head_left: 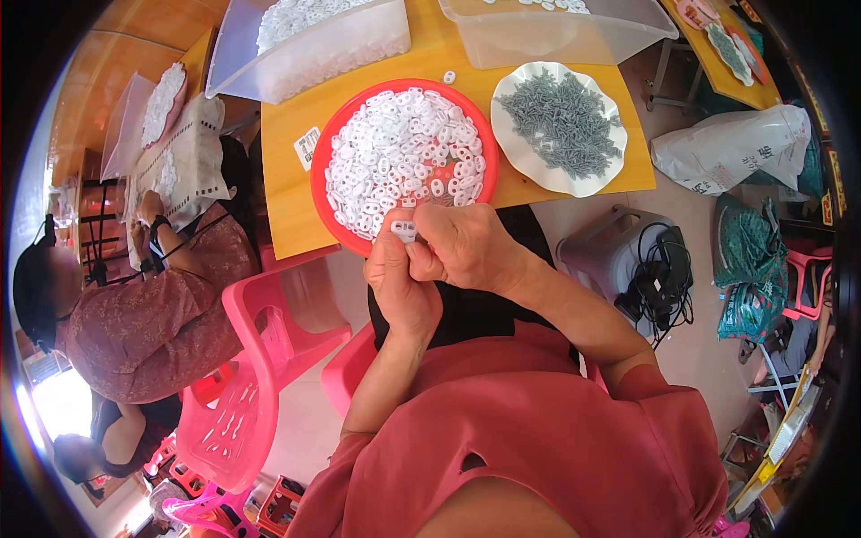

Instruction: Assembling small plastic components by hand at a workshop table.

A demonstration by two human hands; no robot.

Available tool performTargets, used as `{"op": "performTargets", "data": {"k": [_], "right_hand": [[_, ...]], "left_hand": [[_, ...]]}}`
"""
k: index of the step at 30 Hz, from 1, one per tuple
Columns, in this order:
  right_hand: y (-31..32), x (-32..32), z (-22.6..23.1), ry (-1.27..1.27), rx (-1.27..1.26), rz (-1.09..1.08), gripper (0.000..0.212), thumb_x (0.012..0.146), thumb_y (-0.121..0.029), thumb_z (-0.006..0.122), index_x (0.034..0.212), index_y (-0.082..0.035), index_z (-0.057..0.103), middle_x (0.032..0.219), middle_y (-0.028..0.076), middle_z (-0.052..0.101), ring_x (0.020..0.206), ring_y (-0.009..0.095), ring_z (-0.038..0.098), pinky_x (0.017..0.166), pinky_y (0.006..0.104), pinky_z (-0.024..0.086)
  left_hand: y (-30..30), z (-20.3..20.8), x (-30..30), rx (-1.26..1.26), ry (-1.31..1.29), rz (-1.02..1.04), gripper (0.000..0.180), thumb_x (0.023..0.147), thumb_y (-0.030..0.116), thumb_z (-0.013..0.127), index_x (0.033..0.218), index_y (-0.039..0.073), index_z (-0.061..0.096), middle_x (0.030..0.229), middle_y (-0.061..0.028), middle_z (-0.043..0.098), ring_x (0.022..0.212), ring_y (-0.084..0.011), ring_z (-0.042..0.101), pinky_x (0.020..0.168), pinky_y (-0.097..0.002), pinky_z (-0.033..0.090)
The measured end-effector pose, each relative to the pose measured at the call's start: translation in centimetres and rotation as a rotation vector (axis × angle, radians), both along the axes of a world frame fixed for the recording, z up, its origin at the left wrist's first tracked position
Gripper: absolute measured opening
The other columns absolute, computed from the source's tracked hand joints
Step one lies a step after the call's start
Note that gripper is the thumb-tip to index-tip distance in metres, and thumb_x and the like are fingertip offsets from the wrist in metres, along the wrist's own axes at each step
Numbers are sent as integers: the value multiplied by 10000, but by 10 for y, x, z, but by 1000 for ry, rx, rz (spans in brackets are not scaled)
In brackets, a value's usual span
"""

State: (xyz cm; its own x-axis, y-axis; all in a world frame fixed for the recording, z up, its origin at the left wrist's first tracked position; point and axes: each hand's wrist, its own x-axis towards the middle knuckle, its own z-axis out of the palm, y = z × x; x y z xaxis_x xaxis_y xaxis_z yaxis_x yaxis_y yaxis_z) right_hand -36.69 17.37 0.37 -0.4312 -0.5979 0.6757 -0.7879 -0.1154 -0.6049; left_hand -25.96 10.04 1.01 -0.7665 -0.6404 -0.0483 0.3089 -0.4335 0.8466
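Note:
Both my hands meet over the near edge of a red round tray (491, 134) heaped with small white oval plastic pieces (377, 134), each with two holes. Between thumb and fingers my left hand (401, 291) pinches one such white plastic piece (404, 229). My right hand (475, 247) is closed beside it, its thumb and finger pressed together against the piece; whether a small part is in them is hidden. Right of the tray lies a white scalloped plate (574, 184) with a pile of small grey plastic pins (560, 121).
Two translucent bins (350, 67) (565, 40) of white pieces stand at the back of the yellow table (291, 211). One loose white piece (449, 77) lies behind the tray. A grey stool (610, 242) with black cables is at right, a pink chair (260, 359) at left. Another person (161, 305) works at far left.

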Motion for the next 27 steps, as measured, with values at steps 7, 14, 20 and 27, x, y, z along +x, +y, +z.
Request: {"op": "performTargets", "data": {"k": [7,14,20,27], "right_hand": [[-2,5,-1,3,-1,-11,196,895,-157,717,1034,-36,649,696,60,632,579,217,667,494,352,530],[1,4,10,-446,39,135,187,1009,-170,633,1087,0,623,783,107,627,662,251,674,601,349,537],[2,-1,18,-1073,32,383,209,1078,-200,582,1024,-11,652,730,-9,592,614,72,539,538,248,441],[5,-6,32,-1363,77,411,246,1058,-219,633,920,-25,696,623,-35,536,529,23,435,467,215,345]], "left_hand": [[2,-4,0,105,35,70,371,1133,304,487,1224,-11,661,1066,-17,692,962,-88,627,899,-265,500],[-9,-2,-2,95,-83,140,395,1121,303,527,1297,-24,661,810,64,564,689,-19,471,623,-189,393],[-10,-6,-1,33,-96,148,376,1103,288,574,1301,-17,666,754,89,493,616,-9,371,556,-178,296],[-20,-15,0,-42,-115,22,398,1099,328,575,1341,16,629,707,81,449,597,-12,375,514,-182,286]]}}
